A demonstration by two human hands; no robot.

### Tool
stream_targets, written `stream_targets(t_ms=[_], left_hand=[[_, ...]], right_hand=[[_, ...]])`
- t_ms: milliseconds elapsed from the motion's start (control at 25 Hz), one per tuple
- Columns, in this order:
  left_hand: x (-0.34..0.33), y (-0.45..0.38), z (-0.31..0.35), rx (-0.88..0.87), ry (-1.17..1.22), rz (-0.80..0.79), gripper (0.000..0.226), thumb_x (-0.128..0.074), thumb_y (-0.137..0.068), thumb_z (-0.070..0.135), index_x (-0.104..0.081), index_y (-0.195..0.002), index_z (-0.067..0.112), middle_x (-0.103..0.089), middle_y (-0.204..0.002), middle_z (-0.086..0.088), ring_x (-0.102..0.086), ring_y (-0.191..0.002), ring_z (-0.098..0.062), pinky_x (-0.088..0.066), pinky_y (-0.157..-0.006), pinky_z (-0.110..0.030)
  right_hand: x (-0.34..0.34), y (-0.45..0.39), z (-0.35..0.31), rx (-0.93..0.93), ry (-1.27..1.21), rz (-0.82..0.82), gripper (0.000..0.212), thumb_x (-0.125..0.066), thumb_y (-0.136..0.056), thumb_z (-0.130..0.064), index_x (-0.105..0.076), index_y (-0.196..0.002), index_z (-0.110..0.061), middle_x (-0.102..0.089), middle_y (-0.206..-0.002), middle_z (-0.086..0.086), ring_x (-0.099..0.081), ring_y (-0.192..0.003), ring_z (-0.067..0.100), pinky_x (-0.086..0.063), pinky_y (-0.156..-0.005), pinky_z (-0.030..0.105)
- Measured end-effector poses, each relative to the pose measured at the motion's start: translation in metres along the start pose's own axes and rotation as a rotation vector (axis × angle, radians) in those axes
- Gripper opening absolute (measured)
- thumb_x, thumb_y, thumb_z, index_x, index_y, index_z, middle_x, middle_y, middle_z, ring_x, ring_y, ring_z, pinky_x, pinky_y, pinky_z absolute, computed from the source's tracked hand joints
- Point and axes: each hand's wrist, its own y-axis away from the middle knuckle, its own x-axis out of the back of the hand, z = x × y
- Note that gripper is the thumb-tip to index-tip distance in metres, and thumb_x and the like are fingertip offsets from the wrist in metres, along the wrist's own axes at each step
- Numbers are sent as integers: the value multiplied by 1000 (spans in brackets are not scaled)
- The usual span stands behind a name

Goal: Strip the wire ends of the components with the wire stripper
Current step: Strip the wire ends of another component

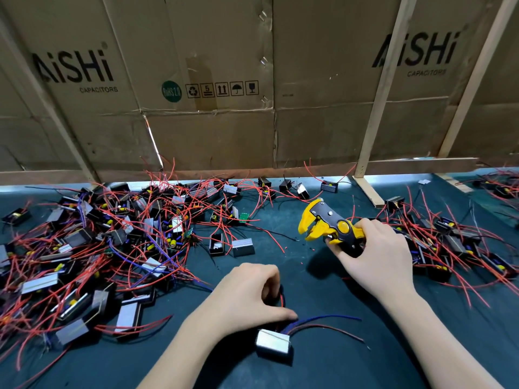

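Right hand (373,248): fingers curled round wire stripper (331,226) handles, head up off mat
Left hand (250,293): fingers pinching red wire (281,297) of component (273,342) near front edge
Mat (309,276): dark green

One yellow wire stripper (328,224). Two hands: left hand (247,293) below-left of the stripper, right hand (376,254) on its handles. Two heaps of wired components: large heap (92,248) left of it, smaller heap (449,242) right.
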Motion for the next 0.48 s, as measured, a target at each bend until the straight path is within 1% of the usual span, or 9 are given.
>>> stream_targets(t_ms=[40, 80, 200, 240, 360, 440, 480], left_hand=[[0, -1, 0, 16, -24, 11, 40, -79, -67, 52, -59, -76, 19, -56, -63, 11, -51, -61, -5, -43, -60, -23], [0, -1, -1, 13, 12, -8, 35, -79, -69, 46, -61, -74, 17, -56, -59, 11, -51, -58, -4, -42, -58, -20], [3, 0, -2, -50, 153, -119, 10, -74, -71, 18, -65, -74, 16, -60, -60, 8, -52, -53, -3, -40, -56, -13], [4, 1, -2, -58, 179, -141, 8, -71, -70, 13, -65, -76, 15, -62, -62, 7, -53, -54, -3, -41, -57, -13], [3, 2, -3, -60, 238, -155, 17, -65, -71, 8, -65, -85, 17, -63, -67, 7, -52, -57, -3, -44, -58, -16], [0, 1, -5, -40, 297, -108, 27, -62, -74, 5, -66, -96, 19, -61, -68, 8, -50, -59, -3, -43, -60, -17], [-1, 0, -6, -21, 329, -61, 28, -61, -77, 3, -68, -99, 19, -61, -69, 6, -50, -60, -3, -43, -62, -19]], right_hand=[[0, 0, 0, 1, 0, 1, 43, -79, -71, -49, -54, -75, -14, -51, -69, -2, -54, -72, 30, -41, -65, 40], [1, 0, 0, 2, -3, 6, 42, -80, -71, -48, -54, -75, -14, -51, -69, -2, -55, -72, 30, -41, -65, 40], [1, 0, -1, -1, -13, 15, 42, -81, -70, -46, -54, -75, -14, -49, -69, -3, -55, -72, 31, -40, -65, 39], [1, 0, -1, 0, -14, 16, 42, -81, -70, -46, -54, -75, -14, -49, -69, -4, -55, -72, 31, -40, -65, 39], [0, 0, 0, 6, -15, 16, 42, -81, -70, -46, -53, -74, -15, -51, -69, -3, -56, -73, 31, -39, -65, 39], [0, 0, 1, 0, -12, 22, 42, -81, -70, -46, -53, -75, -16, -52, -70, -3, -56, -73, 31, -39, -65, 39], [-1, 0, 1, -7, -9, 28, 42, -81, -69, -47, -53, -75, -16, -52, -70, -3, -56, -73, 31, -39, -65, 39]])
